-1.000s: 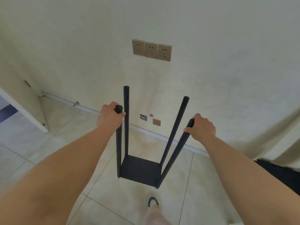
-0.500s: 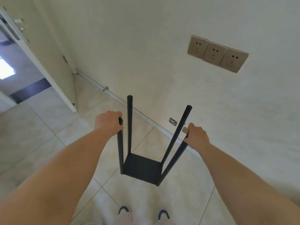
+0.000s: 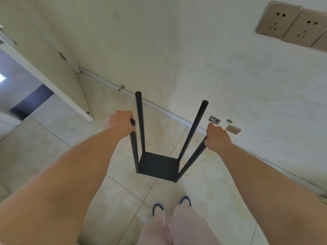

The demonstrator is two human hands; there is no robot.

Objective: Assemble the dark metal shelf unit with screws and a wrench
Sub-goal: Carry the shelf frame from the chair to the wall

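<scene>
While the dark shelf unit [image 3: 157, 165] stands on the tiled floor [image 3: 88, 138] near the wall, the left hand [image 3: 122, 123] is wrapped tight round the near left pole and the right hand [image 3: 218, 137] round the near right pole. It looks like the person is placing or steadying it. Next, it may need more shelves, but no screws or wrench show. The poles are thin, round and smooth; the bottom shelf is flat and square. Wall sockets [image 3: 292, 25] sit far right.

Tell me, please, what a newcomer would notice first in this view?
The dark shelf unit at centre, four poles rising from one square shelf. The left hand and right hand each grip a near pole. Beige wall sockets sit upper right, an open door left.
</scene>
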